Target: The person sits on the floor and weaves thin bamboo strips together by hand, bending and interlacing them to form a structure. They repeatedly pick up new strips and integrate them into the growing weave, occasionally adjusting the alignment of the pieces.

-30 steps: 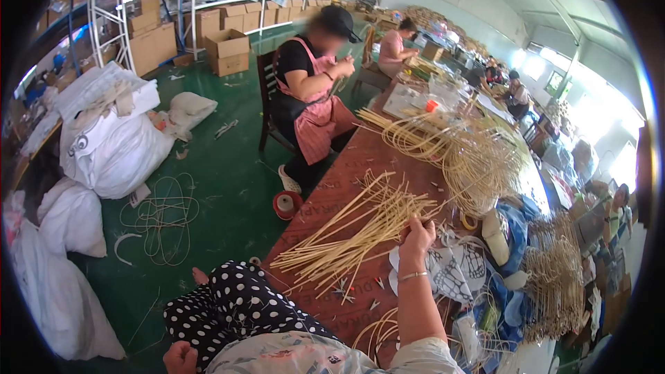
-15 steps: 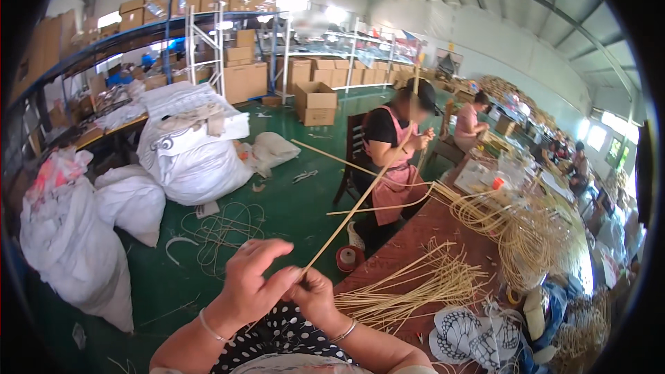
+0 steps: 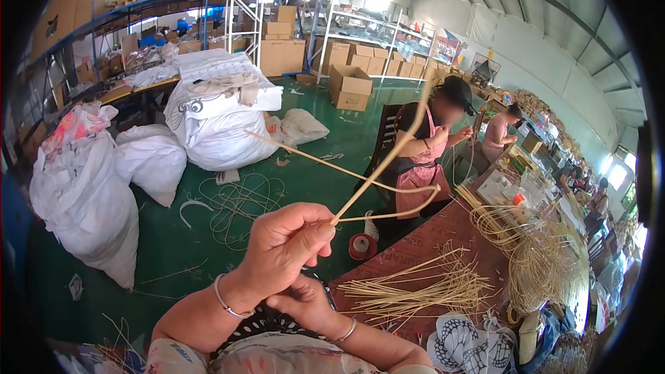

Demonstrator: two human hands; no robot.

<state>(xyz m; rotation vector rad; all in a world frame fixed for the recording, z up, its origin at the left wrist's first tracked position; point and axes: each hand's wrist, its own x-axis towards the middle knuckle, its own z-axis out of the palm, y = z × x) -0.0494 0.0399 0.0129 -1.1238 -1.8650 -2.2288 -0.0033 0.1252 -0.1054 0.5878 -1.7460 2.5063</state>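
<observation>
My left hand point(image 3: 294, 246) is raised over my lap, its thumb and fingers pinching pale cane strips where they meet. One long strip point(image 3: 413, 127) slants up and away from this pinch. Another, bent strip point(image 3: 305, 154) runs out to the right, curves round and comes back toward the left across the long one. Lower down, my right hand point(image 3: 312, 305) rests by my left wrist, partly hidden behind it. Its thumb stands apart from loosely bent fingers, and no strip shows in it.
To the right, a reddish-brown table point(image 3: 388, 263) bears a pile of cut strips point(image 3: 429, 284), coiled cane point(image 3: 533, 242) and butterfly-wing prints point(image 3: 464, 346). A tape roll point(image 3: 361, 246) is beside the table. White sacks point(image 3: 83, 201) and loose cane point(image 3: 242, 204) lie left. A co-worker point(image 3: 422, 145) sits ahead.
Both hands were together on the cane; now my left hand alone grips it, raised and turned, while my right hand has dropped back beneath. The view has shifted, moving the surroundings rightward.
</observation>
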